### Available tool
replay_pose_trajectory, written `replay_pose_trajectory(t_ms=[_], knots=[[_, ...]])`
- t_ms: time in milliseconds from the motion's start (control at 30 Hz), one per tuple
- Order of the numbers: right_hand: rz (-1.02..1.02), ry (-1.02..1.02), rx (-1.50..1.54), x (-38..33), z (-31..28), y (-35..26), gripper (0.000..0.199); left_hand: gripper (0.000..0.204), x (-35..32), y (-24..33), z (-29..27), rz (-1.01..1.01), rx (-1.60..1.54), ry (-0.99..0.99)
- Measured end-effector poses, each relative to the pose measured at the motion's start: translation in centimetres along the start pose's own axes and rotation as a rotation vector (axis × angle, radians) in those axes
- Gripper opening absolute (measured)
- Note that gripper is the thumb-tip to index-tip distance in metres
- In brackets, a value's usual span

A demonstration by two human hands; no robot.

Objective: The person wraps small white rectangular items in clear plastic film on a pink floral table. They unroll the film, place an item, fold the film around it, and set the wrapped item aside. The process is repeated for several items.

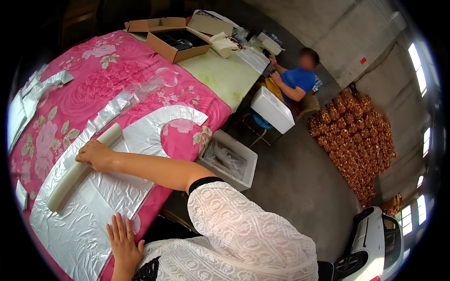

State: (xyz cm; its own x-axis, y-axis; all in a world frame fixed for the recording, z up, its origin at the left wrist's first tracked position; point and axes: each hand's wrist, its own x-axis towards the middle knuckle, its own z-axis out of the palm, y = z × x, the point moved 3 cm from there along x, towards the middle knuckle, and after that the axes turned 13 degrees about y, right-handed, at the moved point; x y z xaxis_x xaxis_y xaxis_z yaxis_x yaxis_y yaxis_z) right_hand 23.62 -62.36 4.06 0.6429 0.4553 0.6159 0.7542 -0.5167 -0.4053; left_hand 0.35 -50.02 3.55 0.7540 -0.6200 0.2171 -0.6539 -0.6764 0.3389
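Note:
A silvery, crinkled sheet (77,243) with a curved outline lies spread on the table. Across it rests a long cream-white tube (70,187), slanting from lower left to upper right. My right hand (97,155) reaches over from the right, its fingers curled over the tube's upper half. Nearer to me, my left hand (125,243) lies flat at the sheet's near edge, fingers spread and holding nothing. A paler strip shows on the sheet between my hands.
A pink flowered cloth (108,75) covers the table. More silvery pieces (28,105) lie at the left. Beyond stand an open cardboard box (176,44) and a seated person in blue (297,79). A white foam box (241,171) with clear plastic sits beside the table.

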Motion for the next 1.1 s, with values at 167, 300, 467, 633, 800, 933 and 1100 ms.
replay_pose_trajectory(t_ms=[167, 300, 467, 633, 800, 933, 1100], knots=[[0.064, -0.078, 0.039, 1.6, 0.8, 1.0, 0.036, 0.082, 0.1, 0.2, -0.3, -0.055, -0.012, -0.04], [-0.013, 0.026, -0.001, 1.2, 1.0, 1.0, 0.034, 0.082, -0.2, -0.1, -0.8, -0.009, -0.114, 0.053], [-0.064, 0.095, -0.027, 0.9, 0.7, 0.5, 0.035, 0.042, -1.8, -1.4, -2.1, 0.06, -0.128, 0.265], [-0.021, 0.065, -0.036, 0.2, 0.3, 1.0, 0.038, 0.045, -3.2, -1.9, -1.3, 0.04, -0.239, 0.186], [-0.151, 0.018, 0.092, 1.4, 0.0, 0.0, 0.036, 0.021, -2.2, -1.1, -2.4, 0.024, -0.166, 0.396], [-0.124, -0.157, 0.059, 0.7, -2.2, -1.7, 0.041, 0.019, -2.0, -1.7, -2.9, 0.1, -0.141, 0.419], [-0.118, -0.219, -0.011, 0.5, -4.7, -2.8, 0.051, 0.024, -2.9, -1.9, -2.4, 0.207, -0.119, 0.353]])
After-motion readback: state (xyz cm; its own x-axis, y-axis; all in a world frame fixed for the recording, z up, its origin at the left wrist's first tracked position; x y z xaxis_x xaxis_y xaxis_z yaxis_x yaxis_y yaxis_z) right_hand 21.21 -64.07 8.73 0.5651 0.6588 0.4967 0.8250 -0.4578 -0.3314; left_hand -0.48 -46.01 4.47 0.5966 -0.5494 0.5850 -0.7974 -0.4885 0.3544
